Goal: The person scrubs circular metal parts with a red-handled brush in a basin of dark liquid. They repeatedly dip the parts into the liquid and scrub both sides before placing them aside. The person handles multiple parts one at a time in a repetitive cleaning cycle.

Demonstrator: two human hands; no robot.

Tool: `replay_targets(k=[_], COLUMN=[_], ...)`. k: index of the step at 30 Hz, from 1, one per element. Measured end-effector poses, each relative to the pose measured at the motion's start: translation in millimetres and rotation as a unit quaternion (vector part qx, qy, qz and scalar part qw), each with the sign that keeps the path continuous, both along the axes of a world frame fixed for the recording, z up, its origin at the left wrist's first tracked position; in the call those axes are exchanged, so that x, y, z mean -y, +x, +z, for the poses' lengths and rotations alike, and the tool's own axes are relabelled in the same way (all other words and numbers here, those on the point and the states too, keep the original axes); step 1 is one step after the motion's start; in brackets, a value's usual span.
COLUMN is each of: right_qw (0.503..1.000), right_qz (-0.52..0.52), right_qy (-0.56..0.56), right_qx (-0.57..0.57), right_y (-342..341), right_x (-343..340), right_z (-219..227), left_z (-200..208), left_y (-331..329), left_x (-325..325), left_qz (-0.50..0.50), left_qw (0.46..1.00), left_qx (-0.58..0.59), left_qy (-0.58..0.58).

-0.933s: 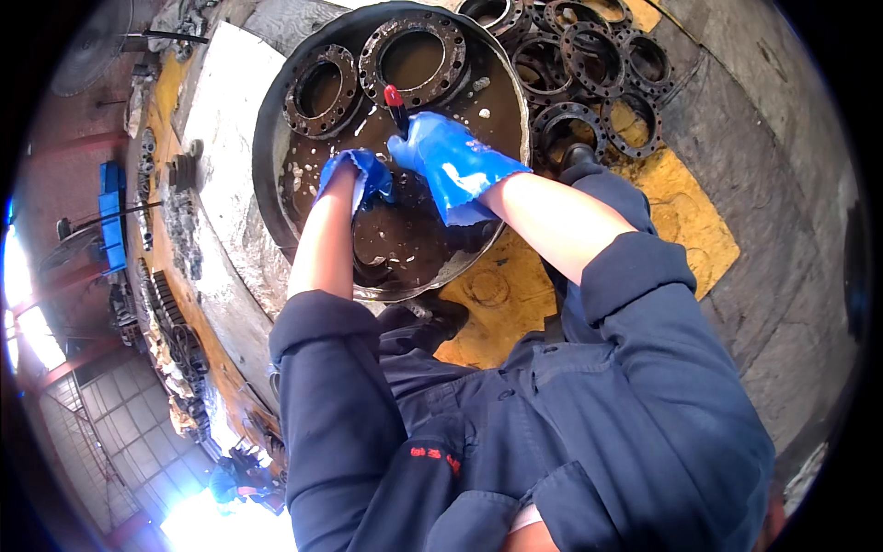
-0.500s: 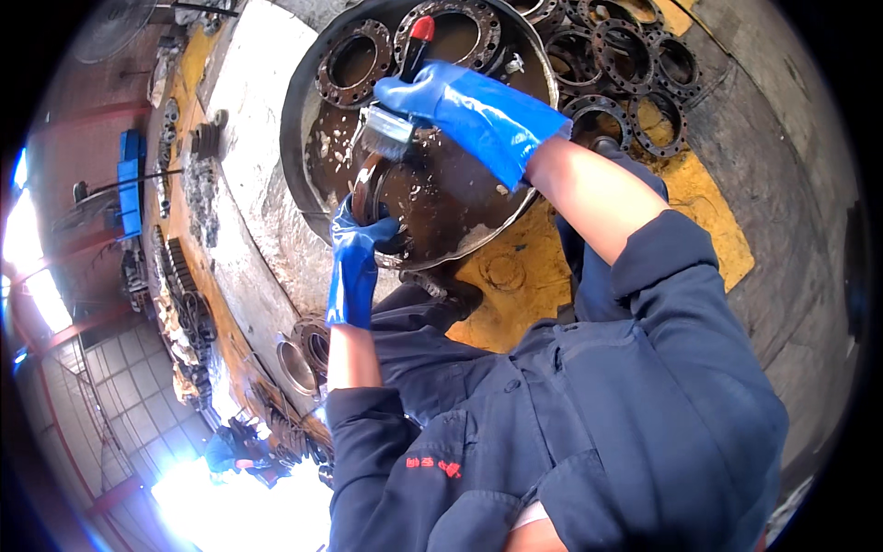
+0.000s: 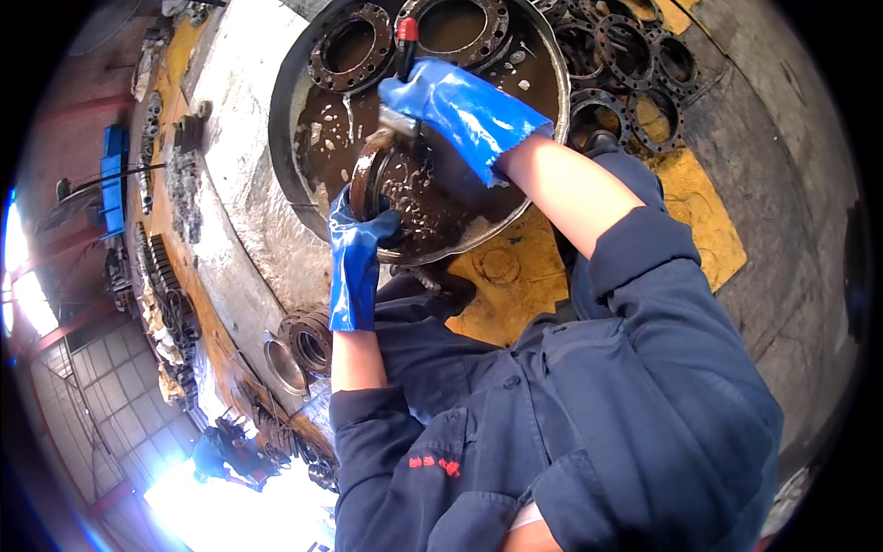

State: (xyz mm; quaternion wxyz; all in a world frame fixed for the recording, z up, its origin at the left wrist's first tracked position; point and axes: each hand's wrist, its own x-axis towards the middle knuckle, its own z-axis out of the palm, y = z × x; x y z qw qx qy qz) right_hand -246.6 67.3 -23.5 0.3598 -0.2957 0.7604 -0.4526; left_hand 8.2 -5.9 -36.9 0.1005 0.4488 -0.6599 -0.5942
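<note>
A wide round metal basin [image 3: 281, 138] in front of me holds murky brown liquid. Inside it, my left hand [image 3: 357, 230], in a blue rubber glove, grips a dark metal ring [image 3: 364, 177] tilted up on edge at the near left side. My right hand [image 3: 446, 99], gloved alike, is closed around the dark, red-tipped handle of a brush [image 3: 407, 31]. The brush head is against or just over the upper edge of the held ring; motion blurs it. Two bolt-holed flanges [image 3: 324, 72] lie at the basin's far side, partly in the liquid.
Several rusty flanges [image 3: 603, 41] are piled right of the basin. A yellow board [image 3: 506, 281] lies under my feet. More rings [image 3: 296, 339] sit at the lower left, near a long row of metal parts [image 3: 166, 276]. Another person [image 3: 219, 453] is by the bright opening.
The brush and my right hand have moved slightly; the bristles are now at the held ring's upper edge. My left hand keeps hold of the ring. The whole view has shifted a little.
</note>
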Motion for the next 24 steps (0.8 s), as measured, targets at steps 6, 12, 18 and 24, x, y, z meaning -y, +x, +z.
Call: replay_targets(k=[6, 12, 18, 24], right_qw=[0.996, 0.99, 0.989, 0.947], right_qz=[-0.091, -0.075, -0.041, 0.006], right_qy=[-0.012, 0.114, -0.052, -0.223], right_qx=[0.016, -0.044, 0.135, 0.23], right_y=[-6.4, 21.7, 16.7, 29.5], right_x=[1.6, -2.8, -6.1, 5.8], right_z=[-104.3, -82.3, -60.2, -32.5], left_z=[-1.2, 15.9, 2.1, -19.5], left_y=[-3.3, -22.1, -12.4, -0.1], left_x=[5.8, -0.6, 5.4, 19.4], left_qz=[-0.029, 0.0, 0.094, 0.138], left_qw=[0.998, 0.998, 0.99, 0.976], left_qx=[0.01, 0.008, -0.098, -0.134], left_qy=[-0.057, -0.064, 0.032, 0.105])
